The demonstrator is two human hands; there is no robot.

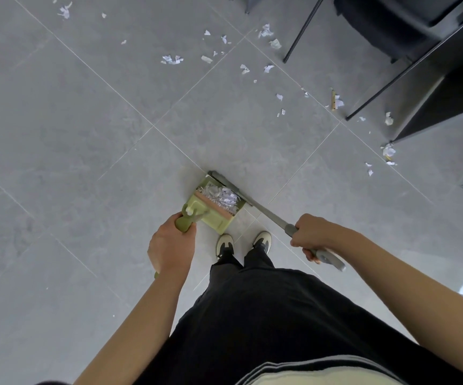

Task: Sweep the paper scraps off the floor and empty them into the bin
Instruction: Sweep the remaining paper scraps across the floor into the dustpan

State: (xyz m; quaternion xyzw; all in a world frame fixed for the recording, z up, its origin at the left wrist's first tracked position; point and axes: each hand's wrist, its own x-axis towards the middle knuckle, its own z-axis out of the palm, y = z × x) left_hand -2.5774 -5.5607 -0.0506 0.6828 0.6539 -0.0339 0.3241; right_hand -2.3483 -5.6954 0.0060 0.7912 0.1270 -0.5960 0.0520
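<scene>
Head view: left hand (172, 245) grips the green dustpan (215, 207) handle (scraps (226, 197) inside); right hand (312, 234) grips the broom (266, 211) against it.

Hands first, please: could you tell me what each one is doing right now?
Left hand: grips the green dustpan handle.
Right hand: grips the grey broom handle.

Grey tiled floor (86, 134) bears scattered paper scraps (171, 60).
</scene>
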